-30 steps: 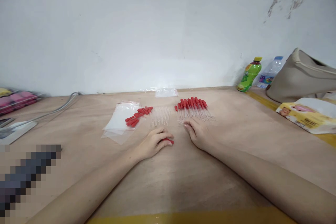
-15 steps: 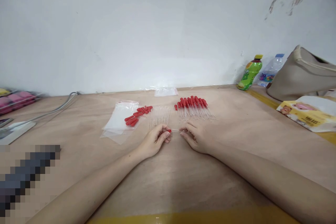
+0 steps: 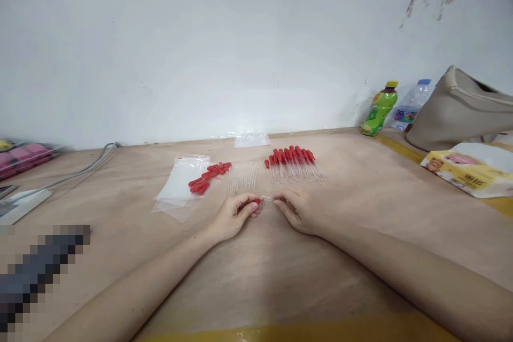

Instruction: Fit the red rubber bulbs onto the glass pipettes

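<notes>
My left hand (image 3: 239,215) pinches a red rubber bulb (image 3: 257,201), mostly hidden by the fingers. From the right, my right hand (image 3: 295,210) grips a thin clear glass dropper tube (image 3: 267,198), whose end meets the bulb or lies right at it; the exact contact is too small to tell. Just beyond the left hand lies a row of bare clear tubes (image 3: 243,177). Loose red bulbs (image 3: 199,186) lie to their left, partly over clear plastic bags (image 3: 176,181). Past my right hand, several droppers with red bulbs fitted (image 3: 294,163) lie side by side.
Another clear bag (image 3: 251,140) lies by the wall. At right stand a green bottle (image 3: 380,109), a clear bottle (image 3: 412,104) and a grey bag (image 3: 460,112), with a yellow-and-white packet (image 3: 468,171) in front. A cable (image 3: 88,171) and pink packages (image 3: 28,157) are at left.
Both hands stay nearly in place. The gap between the fingertips has narrowed slightly, and less of the tube shows. The whole view has shifted a little.
</notes>
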`<state>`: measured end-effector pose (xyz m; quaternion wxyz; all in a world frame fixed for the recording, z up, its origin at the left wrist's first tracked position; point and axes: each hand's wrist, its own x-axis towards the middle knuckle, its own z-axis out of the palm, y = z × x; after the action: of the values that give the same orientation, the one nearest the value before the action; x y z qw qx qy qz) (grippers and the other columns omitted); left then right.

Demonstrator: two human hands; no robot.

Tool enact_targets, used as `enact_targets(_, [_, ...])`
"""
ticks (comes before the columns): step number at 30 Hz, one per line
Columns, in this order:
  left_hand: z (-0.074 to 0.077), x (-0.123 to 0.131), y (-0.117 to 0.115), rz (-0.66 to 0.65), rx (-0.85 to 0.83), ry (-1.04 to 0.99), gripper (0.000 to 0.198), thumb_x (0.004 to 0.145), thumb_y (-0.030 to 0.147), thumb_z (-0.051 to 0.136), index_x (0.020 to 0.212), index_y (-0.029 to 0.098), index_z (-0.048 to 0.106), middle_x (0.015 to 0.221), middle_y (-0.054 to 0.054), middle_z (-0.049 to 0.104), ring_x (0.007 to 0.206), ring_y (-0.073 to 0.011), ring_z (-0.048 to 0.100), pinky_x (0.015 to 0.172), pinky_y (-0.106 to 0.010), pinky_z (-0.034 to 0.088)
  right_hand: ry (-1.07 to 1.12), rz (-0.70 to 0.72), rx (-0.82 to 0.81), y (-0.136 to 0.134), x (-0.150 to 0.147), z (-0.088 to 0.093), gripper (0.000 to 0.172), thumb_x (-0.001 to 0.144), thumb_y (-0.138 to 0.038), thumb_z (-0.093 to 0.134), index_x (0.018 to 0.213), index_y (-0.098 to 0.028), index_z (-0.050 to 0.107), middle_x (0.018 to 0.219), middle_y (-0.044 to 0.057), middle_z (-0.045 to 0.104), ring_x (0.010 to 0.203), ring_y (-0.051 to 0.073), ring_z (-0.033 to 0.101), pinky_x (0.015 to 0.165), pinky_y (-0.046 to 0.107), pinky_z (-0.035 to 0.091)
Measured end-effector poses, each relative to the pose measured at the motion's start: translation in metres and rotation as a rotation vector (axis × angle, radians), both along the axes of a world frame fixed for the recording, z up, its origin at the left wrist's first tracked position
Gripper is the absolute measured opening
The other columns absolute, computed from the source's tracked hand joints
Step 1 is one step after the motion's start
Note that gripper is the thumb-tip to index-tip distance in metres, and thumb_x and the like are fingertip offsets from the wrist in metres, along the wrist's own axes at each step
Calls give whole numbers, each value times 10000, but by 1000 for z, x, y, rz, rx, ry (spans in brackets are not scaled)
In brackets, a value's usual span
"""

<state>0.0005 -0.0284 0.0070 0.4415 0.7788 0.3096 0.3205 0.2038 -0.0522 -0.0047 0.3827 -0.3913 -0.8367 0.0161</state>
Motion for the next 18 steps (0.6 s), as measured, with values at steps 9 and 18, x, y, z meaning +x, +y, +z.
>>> enact_targets(9, [-5,-2,2,10,-28,-25,217,810,305,501,910,134,590,705,-18,578,654,-108,523,655,-241,439,-33,69,-13,1,-1,-2,169,869,-235,397,849,-192,559,743,14,596,681,120,519,658,259,342])
enact_targets(18, [-6,3,-1,1,-73,-83,230,801,314,519,895,119,594,702,-28,592,639,-105,534,660,-255,447,38,100,-142,-1,0,4,182,869,-226,397,843,-203,576,715,-15,590,668,110,508,687,255,357])
